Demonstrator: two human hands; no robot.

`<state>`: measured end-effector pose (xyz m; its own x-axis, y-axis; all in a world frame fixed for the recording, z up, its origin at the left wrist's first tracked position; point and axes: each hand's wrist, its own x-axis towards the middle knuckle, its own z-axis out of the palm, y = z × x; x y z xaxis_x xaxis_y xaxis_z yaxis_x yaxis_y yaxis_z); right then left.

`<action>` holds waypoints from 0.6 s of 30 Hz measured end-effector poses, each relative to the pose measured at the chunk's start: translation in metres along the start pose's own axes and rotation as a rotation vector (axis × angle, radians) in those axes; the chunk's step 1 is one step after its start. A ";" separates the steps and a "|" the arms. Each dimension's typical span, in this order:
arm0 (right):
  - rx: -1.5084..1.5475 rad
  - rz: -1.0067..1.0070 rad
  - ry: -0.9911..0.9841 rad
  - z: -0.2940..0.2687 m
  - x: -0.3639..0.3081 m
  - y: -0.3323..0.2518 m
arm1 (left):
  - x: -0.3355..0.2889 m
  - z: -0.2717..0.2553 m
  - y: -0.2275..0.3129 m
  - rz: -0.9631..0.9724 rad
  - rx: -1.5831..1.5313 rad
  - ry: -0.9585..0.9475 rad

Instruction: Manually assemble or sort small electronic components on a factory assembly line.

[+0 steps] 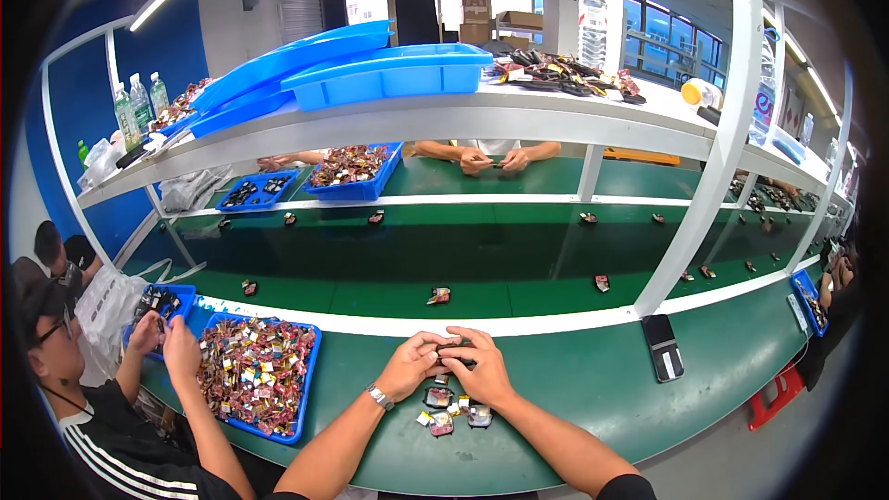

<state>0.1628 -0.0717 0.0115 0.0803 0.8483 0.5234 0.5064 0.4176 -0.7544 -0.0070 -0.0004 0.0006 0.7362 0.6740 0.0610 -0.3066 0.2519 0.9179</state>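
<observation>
Presently, we find both hands brought together over the near bench. The left hand (407, 367) has its fingers curled in, thumb and fingertips nearly closed on a small dark piece (450, 349); the right hand (482, 367) pinches the same piece from the other side, its fingers bent over the top. The piece is held above the matte green bench top (565, 389).

Just below the hands, between the forearms, lies a loose cluster of dark-rimmed pieces with reddish and silvery faces and white-and-yellow tabs (442, 423). Left of these stands a blue plastic tray (315, 356) heaped with similar reddish, tabbed parts (255, 370). Beyond the white rail, single pieces (438, 296) lie spaced along a dark green strip (519, 255).

As to progress, we judge one unit in hand and unfinished, a few close by, and a large stock left in the tray. Whether the cluster is completed or waiting we cannot determine.

We note limits: the fingers cover most of the held piece, so its inner face and any join are hidden. The cluster's parts overlap, preventing a sure count. Both forearms are cut off at the lower edge.
</observation>
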 end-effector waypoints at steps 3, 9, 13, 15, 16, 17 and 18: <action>0.007 0.032 -0.013 0.000 -0.001 0.001 | 0.000 0.001 0.000 0.002 -0.007 -0.009; 0.015 -0.027 -0.016 -0.001 0.002 -0.008 | 0.000 0.001 -0.004 0.034 -0.016 0.020; -0.045 -0.011 -0.014 -0.003 -0.001 -0.009 | 0.001 0.001 -0.002 0.052 -0.070 0.009; -0.041 -0.030 -0.001 -0.001 -0.001 -0.005 | 0.001 0.001 -0.003 0.047 -0.076 -0.003; -0.037 -0.054 0.007 0.001 0.001 -0.004 | 0.001 0.000 -0.004 0.053 -0.062 0.006; -0.036 -0.052 0.008 0.002 0.002 -0.004 | 0.001 -0.001 -0.005 0.059 -0.048 0.016; -0.038 -0.048 0.002 0.003 0.002 -0.004 | 0.001 0.000 -0.006 0.056 -0.049 0.016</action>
<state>0.1584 -0.0708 0.0147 0.0568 0.8266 0.5599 0.5423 0.4453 -0.7125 -0.0045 -0.0005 -0.0046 0.7076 0.6987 0.1056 -0.3768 0.2467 0.8928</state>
